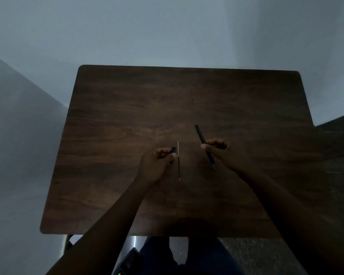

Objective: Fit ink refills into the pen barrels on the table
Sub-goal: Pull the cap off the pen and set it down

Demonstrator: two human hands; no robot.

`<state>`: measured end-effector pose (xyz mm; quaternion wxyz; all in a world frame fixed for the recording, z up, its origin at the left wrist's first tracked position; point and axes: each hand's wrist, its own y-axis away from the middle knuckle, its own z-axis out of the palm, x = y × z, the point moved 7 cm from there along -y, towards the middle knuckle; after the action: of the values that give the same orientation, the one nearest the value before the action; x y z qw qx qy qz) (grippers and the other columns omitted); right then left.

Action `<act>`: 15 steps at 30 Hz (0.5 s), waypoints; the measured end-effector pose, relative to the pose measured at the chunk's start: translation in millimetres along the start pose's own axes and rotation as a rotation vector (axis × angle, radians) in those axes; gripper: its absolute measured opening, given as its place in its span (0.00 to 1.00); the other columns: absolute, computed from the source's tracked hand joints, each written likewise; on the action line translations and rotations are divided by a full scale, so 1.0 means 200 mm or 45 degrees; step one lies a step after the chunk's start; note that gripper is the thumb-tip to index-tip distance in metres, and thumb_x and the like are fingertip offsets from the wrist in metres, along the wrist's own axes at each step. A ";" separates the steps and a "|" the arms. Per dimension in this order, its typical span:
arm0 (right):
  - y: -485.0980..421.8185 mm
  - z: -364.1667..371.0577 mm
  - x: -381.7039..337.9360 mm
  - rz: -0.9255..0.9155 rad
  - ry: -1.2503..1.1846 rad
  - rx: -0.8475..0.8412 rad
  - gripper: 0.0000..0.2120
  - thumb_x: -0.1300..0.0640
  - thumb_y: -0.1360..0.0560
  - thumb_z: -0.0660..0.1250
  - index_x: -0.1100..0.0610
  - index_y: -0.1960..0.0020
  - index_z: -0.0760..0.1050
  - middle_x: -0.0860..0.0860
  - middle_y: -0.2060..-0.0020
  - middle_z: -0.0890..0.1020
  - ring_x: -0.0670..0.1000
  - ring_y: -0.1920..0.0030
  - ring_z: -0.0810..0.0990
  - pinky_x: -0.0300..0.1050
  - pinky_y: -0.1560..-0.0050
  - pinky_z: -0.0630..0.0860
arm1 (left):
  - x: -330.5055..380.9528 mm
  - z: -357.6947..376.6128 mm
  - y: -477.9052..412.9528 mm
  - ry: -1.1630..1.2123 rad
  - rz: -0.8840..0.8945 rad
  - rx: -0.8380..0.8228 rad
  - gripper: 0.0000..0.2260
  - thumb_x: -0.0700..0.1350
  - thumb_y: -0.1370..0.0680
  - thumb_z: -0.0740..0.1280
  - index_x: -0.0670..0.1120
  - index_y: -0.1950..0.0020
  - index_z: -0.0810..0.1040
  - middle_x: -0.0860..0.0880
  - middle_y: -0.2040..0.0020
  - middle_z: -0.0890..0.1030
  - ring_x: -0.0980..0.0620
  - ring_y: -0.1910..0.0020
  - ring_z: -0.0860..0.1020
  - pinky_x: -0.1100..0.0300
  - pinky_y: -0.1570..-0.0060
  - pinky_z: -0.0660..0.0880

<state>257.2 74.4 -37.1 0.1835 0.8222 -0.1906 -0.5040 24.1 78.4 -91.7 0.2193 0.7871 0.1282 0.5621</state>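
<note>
Your right hand [216, 148] pinches the pen [204, 144], left hand [159, 161] pinches a cap [173, 150]; the refill [178, 161] lies between, so line it up straight.

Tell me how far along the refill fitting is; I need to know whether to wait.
Nothing looks finished. The right hand holds a dark pen barrel off the table. The left hand grips a small dark piece, perhaps a cap. The thin refill lies between the hands, not yet in the barrel. Left: insert the refill and close the pen. No other pens show.
</note>
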 end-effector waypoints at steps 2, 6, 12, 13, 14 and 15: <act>0.00 0.00 0.02 0.010 0.027 0.009 0.16 0.52 0.26 0.72 0.60 0.43 0.82 0.57 0.57 0.84 0.45 0.67 0.76 0.34 0.67 0.72 | -0.02 0.00 0.00 -0.023 -0.028 -0.004 0.04 0.47 0.25 0.74 0.56 0.53 0.82 0.55 0.59 0.85 0.62 0.65 0.82 0.66 0.59 0.77; -0.01 0.01 0.06 0.051 0.013 -0.008 0.16 0.51 0.26 0.72 0.60 0.43 0.82 0.54 0.61 0.81 0.45 0.67 0.75 0.36 0.65 0.72 | -0.04 0.05 0.00 -0.030 -0.074 -0.077 0.10 0.46 0.25 0.74 0.44 0.46 0.84 0.50 0.59 0.86 0.57 0.64 0.83 0.61 0.60 0.82; -0.02 0.03 0.17 0.191 -0.021 0.060 0.17 0.51 0.27 0.73 0.59 0.43 0.80 0.59 0.55 0.83 0.53 0.57 0.79 0.42 0.62 0.77 | -0.01 0.19 0.03 -0.250 -0.103 -0.071 0.07 0.47 0.29 0.78 0.48 0.54 0.83 0.50 0.62 0.85 0.57 0.68 0.83 0.61 0.66 0.81; -0.02 0.03 0.20 0.228 -0.034 0.055 0.18 0.51 0.28 0.73 0.60 0.43 0.79 0.58 0.56 0.82 0.52 0.59 0.79 0.39 0.66 0.76 | -0.01 0.22 0.03 -0.280 -0.120 -0.047 0.08 0.48 0.30 0.78 0.48 0.55 0.84 0.49 0.62 0.85 0.56 0.67 0.83 0.60 0.65 0.81; -0.01 0.04 0.22 0.275 -0.052 0.056 0.19 0.51 0.28 0.73 0.60 0.42 0.79 0.57 0.58 0.81 0.52 0.60 0.79 0.38 0.68 0.75 | -0.02 0.24 0.02 -0.311 -0.134 -0.017 0.10 0.49 0.32 0.79 0.47 0.55 0.85 0.49 0.61 0.85 0.56 0.65 0.83 0.58 0.63 0.81; -0.01 0.06 0.25 0.322 -0.075 0.060 0.19 0.51 0.27 0.73 0.61 0.41 0.78 0.56 0.60 0.80 0.51 0.63 0.78 0.38 0.70 0.75 | -0.02 0.26 0.02 -0.342 -0.133 0.007 0.11 0.50 0.33 0.79 0.47 0.55 0.85 0.49 0.61 0.85 0.55 0.63 0.83 0.56 0.61 0.82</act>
<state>268.7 50.1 -81.4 0.2204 0.7804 -0.3100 -0.4962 71.6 63.5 -107.5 0.2614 0.8480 0.1401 0.4393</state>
